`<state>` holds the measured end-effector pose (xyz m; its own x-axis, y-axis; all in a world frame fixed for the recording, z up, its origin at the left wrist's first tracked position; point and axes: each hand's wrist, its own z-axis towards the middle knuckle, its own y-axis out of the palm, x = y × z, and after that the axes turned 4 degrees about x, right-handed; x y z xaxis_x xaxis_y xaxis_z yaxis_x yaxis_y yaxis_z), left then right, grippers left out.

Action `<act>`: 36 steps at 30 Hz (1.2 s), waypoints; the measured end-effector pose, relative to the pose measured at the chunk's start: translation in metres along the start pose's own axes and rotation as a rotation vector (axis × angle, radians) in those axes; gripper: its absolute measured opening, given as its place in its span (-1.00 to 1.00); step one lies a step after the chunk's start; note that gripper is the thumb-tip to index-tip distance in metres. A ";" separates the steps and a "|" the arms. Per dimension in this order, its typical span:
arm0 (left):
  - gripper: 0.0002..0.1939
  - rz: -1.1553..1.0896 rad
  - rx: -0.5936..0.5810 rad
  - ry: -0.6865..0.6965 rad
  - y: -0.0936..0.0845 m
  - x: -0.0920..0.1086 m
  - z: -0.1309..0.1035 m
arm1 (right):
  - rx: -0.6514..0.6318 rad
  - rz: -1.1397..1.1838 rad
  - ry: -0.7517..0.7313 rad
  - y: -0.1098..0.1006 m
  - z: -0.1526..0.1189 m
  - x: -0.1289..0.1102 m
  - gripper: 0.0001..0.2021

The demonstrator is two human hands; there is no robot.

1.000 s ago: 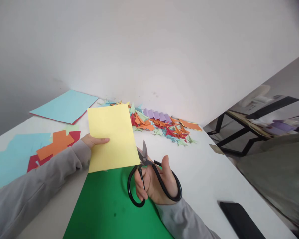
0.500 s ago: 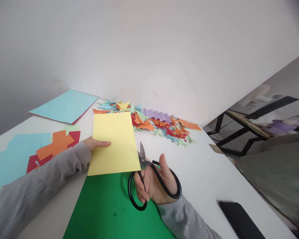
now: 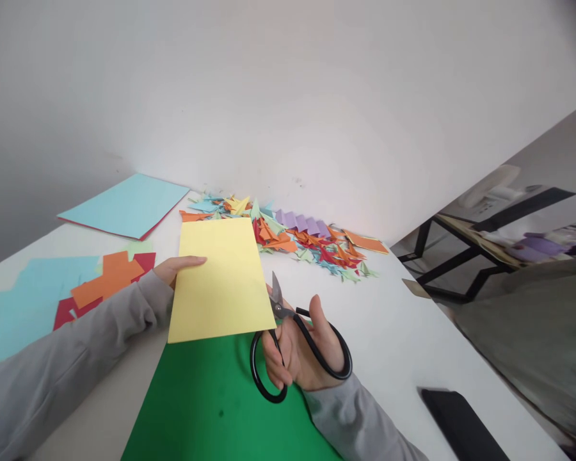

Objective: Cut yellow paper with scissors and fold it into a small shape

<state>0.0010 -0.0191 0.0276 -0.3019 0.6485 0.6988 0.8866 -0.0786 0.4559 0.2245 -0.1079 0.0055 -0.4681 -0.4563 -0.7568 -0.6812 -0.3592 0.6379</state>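
The left hand point(image 3: 175, 267) pinches yellow paper point(image 3: 223, 282); the right hand point(image 3: 304, 352), grip spread, holds open scissors point(image 3: 279, 312) near its right edge.

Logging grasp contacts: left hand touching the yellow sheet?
Touching. The head view shows the left hand gripping the yellow sheet by its left edge, thumb across its face.

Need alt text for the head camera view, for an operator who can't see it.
The left hand holds a yellow sheet beside open scissors in the right hand. Below lies a green mat; behind, folded paper pieces are heaped along the wall.
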 end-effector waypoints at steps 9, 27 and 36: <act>-0.52 0.124 0.156 0.218 -0.004 -0.010 0.020 | 0.002 -0.009 -0.013 0.000 0.001 0.001 -0.24; -0.54 0.159 0.221 0.247 -0.010 -0.002 0.021 | 0.026 0.045 -0.075 -0.002 0.000 0.000 -0.26; -0.52 0.176 0.148 0.248 -0.009 -0.006 0.020 | 0.002 0.028 0.021 -0.004 0.000 0.002 -0.26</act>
<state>0.0019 -0.0069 0.0083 -0.1995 0.4293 0.8808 0.9685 -0.0505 0.2440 0.2263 -0.1079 0.0018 -0.4750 -0.4834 -0.7354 -0.6689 -0.3447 0.6586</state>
